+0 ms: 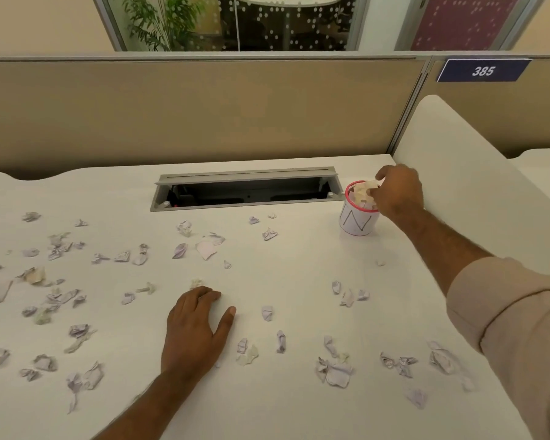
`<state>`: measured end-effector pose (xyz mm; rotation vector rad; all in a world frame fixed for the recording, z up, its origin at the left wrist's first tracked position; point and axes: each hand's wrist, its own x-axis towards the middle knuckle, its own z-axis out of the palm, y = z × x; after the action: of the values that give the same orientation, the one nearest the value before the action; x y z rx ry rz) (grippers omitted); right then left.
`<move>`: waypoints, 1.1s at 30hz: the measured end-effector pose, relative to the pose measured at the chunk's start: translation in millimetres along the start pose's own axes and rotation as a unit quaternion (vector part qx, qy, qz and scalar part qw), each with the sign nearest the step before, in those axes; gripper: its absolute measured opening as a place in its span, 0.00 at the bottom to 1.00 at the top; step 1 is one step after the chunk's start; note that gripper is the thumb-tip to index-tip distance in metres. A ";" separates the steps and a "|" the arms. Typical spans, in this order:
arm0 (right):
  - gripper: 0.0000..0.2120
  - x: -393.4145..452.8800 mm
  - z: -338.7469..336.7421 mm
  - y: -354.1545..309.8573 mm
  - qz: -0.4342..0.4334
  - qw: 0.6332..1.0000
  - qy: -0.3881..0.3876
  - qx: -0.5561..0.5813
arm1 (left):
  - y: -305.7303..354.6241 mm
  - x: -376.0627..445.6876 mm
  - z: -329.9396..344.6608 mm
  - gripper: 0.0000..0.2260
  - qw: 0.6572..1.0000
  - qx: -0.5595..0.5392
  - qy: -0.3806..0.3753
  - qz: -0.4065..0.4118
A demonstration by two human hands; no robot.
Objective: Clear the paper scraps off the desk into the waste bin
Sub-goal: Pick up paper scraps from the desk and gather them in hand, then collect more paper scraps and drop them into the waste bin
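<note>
White paper scraps [206,249] lie scattered over the worktop [299,265], mostly at left and lower centre. At upper right, the right hand [399,193] pinches a crumpled scrap over the red-rimmed waste bin [358,215]. Best release it low inside the rim, since paper already stands proud. The left hand [197,328] rests flat, fingers relaxed.

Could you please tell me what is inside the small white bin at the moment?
Crumpled paper scraps fill the bin to its rim, with the right hand on them. Anything deeper is hidden.
</note>
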<state>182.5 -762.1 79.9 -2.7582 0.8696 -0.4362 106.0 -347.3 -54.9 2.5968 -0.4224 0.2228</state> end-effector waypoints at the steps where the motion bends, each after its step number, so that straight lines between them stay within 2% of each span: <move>1: 0.15 0.8 0.3 -1.8 -0.012 1.000 0.002 0.002 | 0.4 -0.4 0.1 0.22 1.000 0.000 0.001 0.000; 4: 0.16 3.0 5.2 -8.9 -0.048 0.994 -0.092 -0.036 | 1.2 -1.0 0.3 0.22 1.000 -0.001 0.002 0.000; 7: 0.20 6.0 9.8 -16.1 -0.070 0.969 -0.197 -0.128 | 0.9 -1.1 0.0 0.22 1.000 -0.004 0.001 -0.003; 10: 0.22 13.2 10.5 -22.5 -0.071 0.954 -0.240 -0.164 | 0.7 -0.8 0.1 0.21 1.000 -0.008 0.001 -0.003; 14: 0.17 23.4 13.5 -29.7 -0.069 0.937 -0.308 -0.149 | 0.2 -1.3 0.5 0.20 1.000 -0.006 0.002 -0.004; 19: 0.20 35.8 20.1 -32.0 -0.025 0.911 -0.378 -0.159 | -0.2 -1.4 1.9 0.20 1.000 0.000 0.002 -0.008; 26: 0.18 38.5 19.6 -36.5 0.033 0.896 -0.431 -0.098 | 1.8 -2.3 -0.1 0.20 1.000 -0.002 -0.003 -0.016; 30: 0.18 37.7 -0.1 -35.5 0.056 0.929 -0.366 -0.012 | 2.1 -1.2 -1.8 0.19 1.000 -0.003 -0.009 -0.016; 33: 0.16 36.2 -27.9 -31.1 0.066 0.929 -0.353 0.094 | 2.5 -1.7 -2.8 0.17 1.000 -0.001 -0.006 -0.013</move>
<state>217.5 -761.6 122.7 -2.3671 0.7528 0.4570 103.4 -347.6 -51.7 2.6005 -0.3922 0.1983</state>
